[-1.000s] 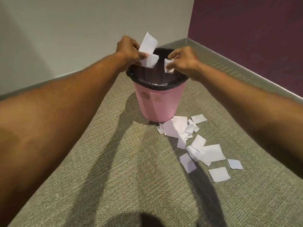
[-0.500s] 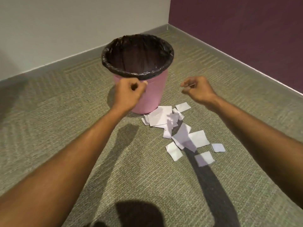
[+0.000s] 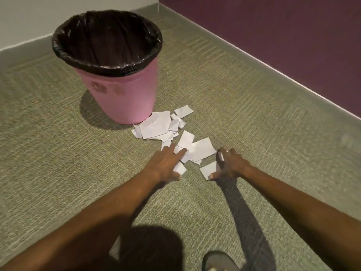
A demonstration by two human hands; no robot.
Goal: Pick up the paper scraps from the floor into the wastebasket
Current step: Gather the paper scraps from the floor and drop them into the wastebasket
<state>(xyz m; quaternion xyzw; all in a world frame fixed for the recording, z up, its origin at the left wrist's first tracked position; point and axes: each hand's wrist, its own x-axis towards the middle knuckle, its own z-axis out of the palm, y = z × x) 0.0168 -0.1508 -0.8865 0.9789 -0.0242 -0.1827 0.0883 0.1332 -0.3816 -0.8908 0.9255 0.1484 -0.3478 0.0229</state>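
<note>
A pink wastebasket (image 3: 125,96) with a black liner stands on the carpet. Several white paper scraps (image 3: 158,126) lie in a heap at its foot, and more scraps (image 3: 202,148) trail toward me. My left hand (image 3: 166,163) is down on the nearer scraps, its fingers straight and touching the paper; one small scrap (image 3: 180,169) shows under its thumb side. My right hand (image 3: 229,164) hovers low with spread, slightly bent fingers beside a single scrap (image 3: 208,170), its thumb at that scrap's edge. Neither hand lifts any paper.
The green-grey carpet (image 3: 58,153) runs to a white wall (image 3: 29,18) at the back left and a maroon wall (image 3: 283,36) on the right, which meet in a corner behind the basket. A dark shoe (image 3: 218,261) shows at the bottom edge.
Both hands dropped their scraps into the wastebasket, drew back and came down to the floor. Their fingers have opened out over the scraps nearest me.
</note>
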